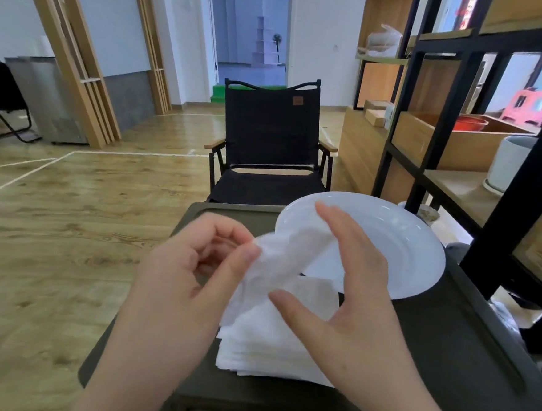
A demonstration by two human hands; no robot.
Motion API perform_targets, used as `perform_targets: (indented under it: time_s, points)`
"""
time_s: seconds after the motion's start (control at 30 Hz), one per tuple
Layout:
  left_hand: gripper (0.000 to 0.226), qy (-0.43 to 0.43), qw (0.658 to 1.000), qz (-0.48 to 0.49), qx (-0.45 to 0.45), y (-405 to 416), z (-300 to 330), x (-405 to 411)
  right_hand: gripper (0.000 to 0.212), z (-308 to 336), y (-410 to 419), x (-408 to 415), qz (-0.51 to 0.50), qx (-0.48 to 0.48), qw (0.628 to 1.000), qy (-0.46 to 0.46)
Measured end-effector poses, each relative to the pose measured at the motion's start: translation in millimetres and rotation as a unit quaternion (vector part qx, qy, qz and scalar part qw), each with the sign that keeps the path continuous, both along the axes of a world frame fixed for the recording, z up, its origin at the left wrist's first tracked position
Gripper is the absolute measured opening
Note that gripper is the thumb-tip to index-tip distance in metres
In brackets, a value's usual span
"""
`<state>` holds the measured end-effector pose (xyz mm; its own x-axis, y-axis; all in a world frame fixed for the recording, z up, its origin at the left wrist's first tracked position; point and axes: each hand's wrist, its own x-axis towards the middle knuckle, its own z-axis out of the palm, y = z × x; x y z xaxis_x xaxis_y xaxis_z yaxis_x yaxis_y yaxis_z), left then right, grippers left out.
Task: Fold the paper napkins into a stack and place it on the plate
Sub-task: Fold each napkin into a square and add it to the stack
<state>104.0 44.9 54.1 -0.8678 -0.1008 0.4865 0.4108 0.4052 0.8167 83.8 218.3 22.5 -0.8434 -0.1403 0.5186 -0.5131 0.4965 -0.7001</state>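
From the head camera, the left hand (192, 264) pinches one corner of a loose napkin (278, 263) with curled fingers, while the right hand (350, 294), fingers nearly straight, seems to steady its far side, though blur hides the exact contact. This looks like mid-fold, held above the stack of napkins (263, 349) on the dark tabletop (444, 362), just beside the bare white plate (398, 243). Next calls for creasing it flat and laying it squarely on the stack.

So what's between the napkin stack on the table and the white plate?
Head view: one loose white paper napkin, pinched by the left hand, with the right hand on it. It overlaps the round white plate rim above the stack of white napkins.
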Motion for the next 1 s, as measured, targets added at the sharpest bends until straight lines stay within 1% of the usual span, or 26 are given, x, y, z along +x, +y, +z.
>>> perform_targets:
  time_s: [0.07,0.1,0.13,0.2,0.23,0.3,0.37,0.43,0.47,0.53,0.57,0.67,0.7,0.73,0.8,0.83,0.9,1.0]
  points:
    - [0.008,-0.018,0.999,-0.047,-0.007,0.8,-4.7,3.6,0.062,0.9,4.7,0.9,0.005,0.032,0.999,-0.007]
    - [0.007,-0.029,0.998,-0.059,0.012,0.6,-6.0,3.3,0.05,1.5,7.8,0.7,0.011,0.046,0.999,-0.025]
    - [0.008,-0.04,0.996,-0.064,0.047,0.4,-6.3,1.5,0.041,1.9,10.7,0.0,0.019,0.059,0.997,-0.045]
    - [0.01,-0.075,0.987,-0.061,0.131,-0.2,-4.2,-7.6,0.032,2.8,14.3,-1.7,0.045,0.058,0.994,-0.085]
    - [0.014,-0.103,0.979,-0.056,0.166,-0.3,-2.6,-13.9,0.028,3.9,13.9,-1.4,0.061,0.033,0.991,-0.111]
    - [0.028,-0.17,0.96,-0.051,0.216,-0.6,-3.5,-27.9,0.025,5.7,10.4,-0.5,0.093,-0.065,0.979,-0.17]
    - [0.049,-0.241,0.935,-0.075,0.25,-4.9,-8.4,-35.5,0.026,5.9,6.3,-0.2,0.104,-0.157,0.96,-0.209]
    - [0.066,-0.292,0.915,-0.094,0.26,-10.4,-14.5,-37.5,0.025,4.3,3.5,-1.5,0.096,-0.211,0.949,-0.212]
    - [0.071,-0.303,0.913,-0.104,0.251,-12.7,-17.6,-36.4,0.025,3.7,2.6,-2.1,0.089,-0.228,0.948,-0.205]
    - [0.076,-0.296,0.918,-0.111,0.24,-16.7,-21.4,-31.0,0.025,3.6,2.2,-3.0,0.071,-0.258,0.945,-0.188]
    - [0.074,-0.283,0.922,-0.103,0.242,-17.3,-21.4,-29.2,0.024,3.8,2.2,-3.0,0.063,-0.269,0.944,-0.18]
    - [0.049,-0.223,0.939,-0.081,0.25,-15.9,-19.1,-24.1,0.021,5.8,1.0,-0.9,0.049,-0.287,0.946,-0.143]
    - [0.043,-0.192,0.947,-0.09,0.241,-15.3,-19.0,-22.5,0.021,5.6,0.8,-0.4,0.043,-0.29,0.948,-0.127]
    - [0.044,-0.154,0.956,-0.113,0.223,-14.6,-18.9,-20.7,0.02,5.4,0.7,0.1,0.036,-0.289,0.95,-0.112]
    - [0.052,-0.088,0.969,-0.152,0.175,-13.1,-18.5,-16.4,0.019,3.9,2.0,0.7,0.03,-0.286,0.954,-0.089]
    - [0.049,-0.067,0.975,-0.147,0.155,-12.8,-18.6,-16.0,0.019,3.1,2.9,1.0,0.032,-0.284,0.955,-0.085]
    - [0.04,-0.043,0.985,-0.11,0.125,-13.3,-22.0,-18.7,0.019,3.3,4.6,1.4,0.043,-0.279,0.956,-0.082]
    - [0.046,-0.056,0.988,-0.075,0.123,-13.1,-26.9,-23.1,0.016,4.6,5.3,1.7,0.049,-0.264,0.961,-0.067]
